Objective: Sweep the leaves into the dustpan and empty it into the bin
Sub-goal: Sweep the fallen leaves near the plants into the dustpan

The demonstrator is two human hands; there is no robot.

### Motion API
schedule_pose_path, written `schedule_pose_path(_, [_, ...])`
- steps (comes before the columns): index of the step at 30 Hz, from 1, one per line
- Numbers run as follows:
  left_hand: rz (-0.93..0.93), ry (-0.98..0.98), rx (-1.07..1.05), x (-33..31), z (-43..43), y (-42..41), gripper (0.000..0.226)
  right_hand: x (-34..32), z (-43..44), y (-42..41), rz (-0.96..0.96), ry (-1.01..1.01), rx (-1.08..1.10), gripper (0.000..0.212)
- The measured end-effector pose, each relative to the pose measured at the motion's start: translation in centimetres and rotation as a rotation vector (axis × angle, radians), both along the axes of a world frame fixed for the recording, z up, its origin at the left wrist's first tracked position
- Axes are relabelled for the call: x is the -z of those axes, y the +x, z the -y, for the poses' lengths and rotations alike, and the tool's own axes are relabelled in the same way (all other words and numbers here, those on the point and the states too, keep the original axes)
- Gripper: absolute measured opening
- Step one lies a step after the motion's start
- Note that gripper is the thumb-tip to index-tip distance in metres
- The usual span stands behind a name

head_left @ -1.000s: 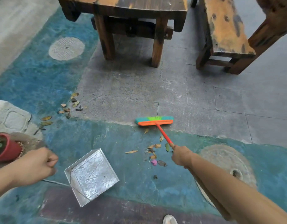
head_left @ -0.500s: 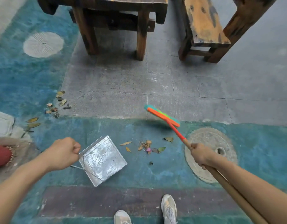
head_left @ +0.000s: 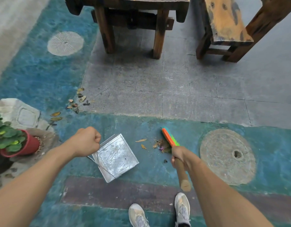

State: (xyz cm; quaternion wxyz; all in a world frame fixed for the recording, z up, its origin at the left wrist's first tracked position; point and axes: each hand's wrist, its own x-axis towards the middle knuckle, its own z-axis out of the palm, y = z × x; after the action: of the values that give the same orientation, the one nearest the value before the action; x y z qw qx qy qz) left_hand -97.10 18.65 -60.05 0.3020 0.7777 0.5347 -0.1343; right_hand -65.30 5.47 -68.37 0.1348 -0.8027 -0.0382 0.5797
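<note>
Wooden table point(head_left: 133, 7) and bench point(head_left: 223, 22), top of frame, standing on grey and teal paving. Centre: metal dustpan point(head_left: 114, 157) on the ground, empty as far as can be seen, its thin handle gripped in the fisted left hand point(head_left: 86, 141). To its right is the broom point(head_left: 170, 137), with the right hand point(head_left: 180, 157) closed round its wooden shaft and the head set against a small leaf pile point(head_left: 159, 144) near the pan, none yet inside. A second leaf cluster point(head_left: 77, 100), left of centre, lies unswept. No bin is in view, so sweeping and emptying both remain.
</note>
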Motion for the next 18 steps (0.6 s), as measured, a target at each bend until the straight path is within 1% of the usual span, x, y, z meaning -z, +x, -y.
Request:
schedule_pose_path(3, [0.024, -0.016, -0.024, -0.8, 0.1, -1.2, 0.036, -0.8, -1.0, -2.2, -0.085, 0.017, 0.057, 0.018])
schedule_pose_path(6, [0.016, -0.019, -0.030, -1.5, 0.2, -2.8, 0.036, -2.7, -1.1, -3.6, -0.136, 0.074, 0.123, 0.032])
schedule_pose_path(8, [0.029, -0.019, -0.043, -2.2, 0.4, -3.7, 0.037, -3.9, -0.9, -4.2, -0.184, 0.088, 0.198, 0.036])
schedule_pose_path(10, [0.028, -0.008, -0.045, -2.6, 0.5, -4.5, 0.037, -4.0, -0.6, -3.9, -0.167, 0.068, 0.231, 0.039])
schedule_pose_path(13, [0.021, 0.009, -0.050, -3.7, 0.8, -6.1, 0.037, -4.7, 0.4, -2.4, -0.153, 0.022, 0.201, 0.046])
schedule_pose_path(16, [0.030, 0.029, -0.078, -4.9, 0.8, -8.1, 0.038, -7.5, 1.6, -0.9, -0.194, 0.040, 0.230, 0.043])
schedule_pose_path(18, [0.051, 0.036, -0.132, -5.9, 0.6, -9.4, 0.040, -9.8, 1.6, 0.3, -0.224, 0.060, 0.255, 0.032])
